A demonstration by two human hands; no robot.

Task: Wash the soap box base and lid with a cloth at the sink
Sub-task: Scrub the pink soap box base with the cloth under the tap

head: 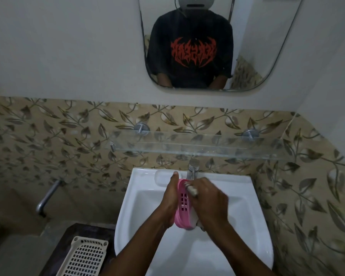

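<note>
Over the white sink, my left hand holds a pink soap box base on edge, its slotted inside facing right. My right hand presses against that inside and grips a whitish cloth, a bunched end of which sticks out above my fingers. A clear lid-like piece lies on the sink's back left ledge. Most of the cloth is hidden under my right hand.
A chrome tap stands at the sink's back, just behind my hands. A glass shelf runs above it, under a wall mirror. A cream plastic basket sits lower left, and a metal pipe juts from the left wall.
</note>
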